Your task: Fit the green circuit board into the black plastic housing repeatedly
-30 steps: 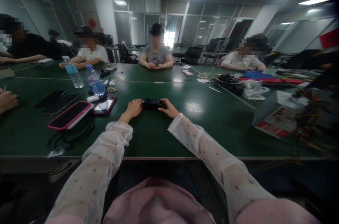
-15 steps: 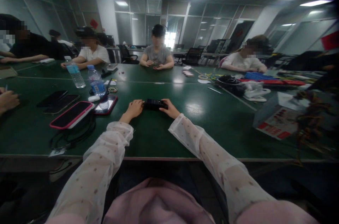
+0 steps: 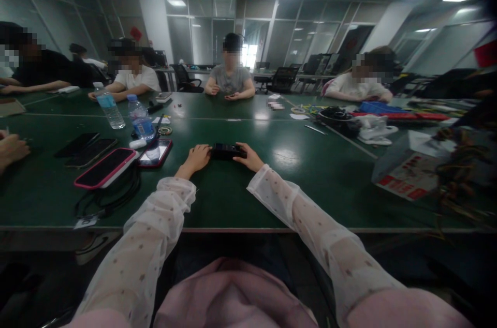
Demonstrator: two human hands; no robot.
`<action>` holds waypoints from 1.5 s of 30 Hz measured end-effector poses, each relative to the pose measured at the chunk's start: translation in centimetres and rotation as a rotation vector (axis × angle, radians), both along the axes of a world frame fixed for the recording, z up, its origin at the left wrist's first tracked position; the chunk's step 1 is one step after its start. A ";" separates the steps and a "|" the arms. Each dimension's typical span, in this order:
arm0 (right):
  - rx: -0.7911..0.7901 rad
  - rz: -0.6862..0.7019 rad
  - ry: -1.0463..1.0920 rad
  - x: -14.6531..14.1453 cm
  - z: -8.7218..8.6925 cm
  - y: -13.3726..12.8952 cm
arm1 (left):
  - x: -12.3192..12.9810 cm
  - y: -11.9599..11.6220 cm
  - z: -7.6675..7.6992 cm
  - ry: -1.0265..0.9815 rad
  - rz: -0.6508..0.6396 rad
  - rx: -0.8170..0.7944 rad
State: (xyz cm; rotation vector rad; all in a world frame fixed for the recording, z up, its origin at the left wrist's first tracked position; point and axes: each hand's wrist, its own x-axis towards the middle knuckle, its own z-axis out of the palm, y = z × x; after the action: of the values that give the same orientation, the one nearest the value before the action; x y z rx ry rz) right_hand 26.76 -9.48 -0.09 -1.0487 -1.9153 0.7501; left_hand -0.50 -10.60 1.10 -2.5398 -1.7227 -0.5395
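Between my two hands, low on the green table, is a small black box-shaped device. Its exact kind cannot be made out. My left hand grips its left end with the fingers bent together. At the other end, my right hand has its thumb on the near side and its fingers over the top and far side. The device's front and middle stay visible, while both ends are partly covered by my fingers.
To the left lie a pink-rimmed phone, a red-edged phone, dark phones, cables and two water bottles. A white-and-red box with tangled wires stands at right. Several people sit around the table.
My hands and the black device stay practically in place. The camera view has shifted very slightly. Across the table, the person in grey has moved their hands a little.
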 end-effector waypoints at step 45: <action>0.108 -0.885 0.077 6.0 0.1 2.6 | 0.2 -0.5 0.3 0.051 0.009 0.004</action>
State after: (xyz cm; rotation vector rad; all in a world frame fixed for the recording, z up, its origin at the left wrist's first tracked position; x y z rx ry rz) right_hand 32.71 -6.88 -0.02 -1.5842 -1.2040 0.1680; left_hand -0.29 -11.11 1.37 -2.5188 -1.7129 -0.4728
